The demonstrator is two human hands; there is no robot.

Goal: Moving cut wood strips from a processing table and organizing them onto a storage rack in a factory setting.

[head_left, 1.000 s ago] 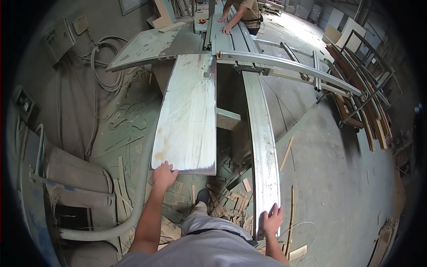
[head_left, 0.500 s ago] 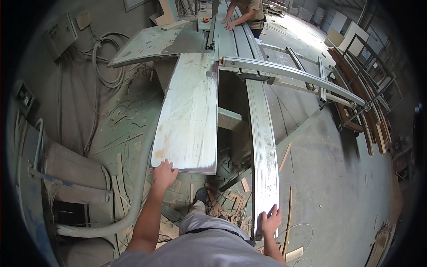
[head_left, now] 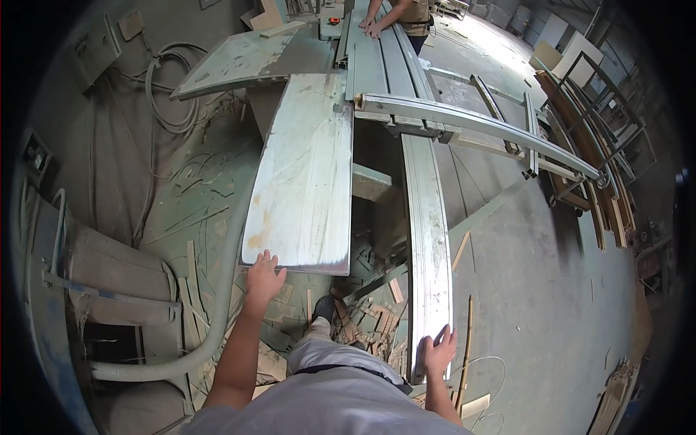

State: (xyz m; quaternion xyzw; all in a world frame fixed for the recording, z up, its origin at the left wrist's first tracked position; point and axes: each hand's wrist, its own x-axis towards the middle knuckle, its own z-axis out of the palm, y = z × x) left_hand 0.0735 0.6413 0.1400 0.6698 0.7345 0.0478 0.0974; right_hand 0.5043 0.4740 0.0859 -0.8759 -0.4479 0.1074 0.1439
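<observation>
My left hand (head_left: 265,275) rests on the near left corner of a long, worn, pale metal saw table (head_left: 301,181), fingers spread over its top edge. To the right, my right hand (head_left: 439,351) lies on the near end of a long metal sliding rail (head_left: 429,254), thumb and fingers apart along its right edge. Neither hand holds anything loose. A dark gap separates the table from the rail. Beyond, a metal crosscut fence (head_left: 478,127) reaches out to the right across the sliding carriage.
At the far end a co-worker's hands (head_left: 372,27) rest on the carriage. Wood offcuts (head_left: 377,322) litter the floor round my shoe (head_left: 324,307). A ribbed hose (head_left: 163,372) curves at the left. Long boards (head_left: 598,192) lie on a cart at the right.
The view has shifted slightly, and the table and rail sit a little higher in it. Both hands stay at the same spots, and my shoe has moved forward a little.
</observation>
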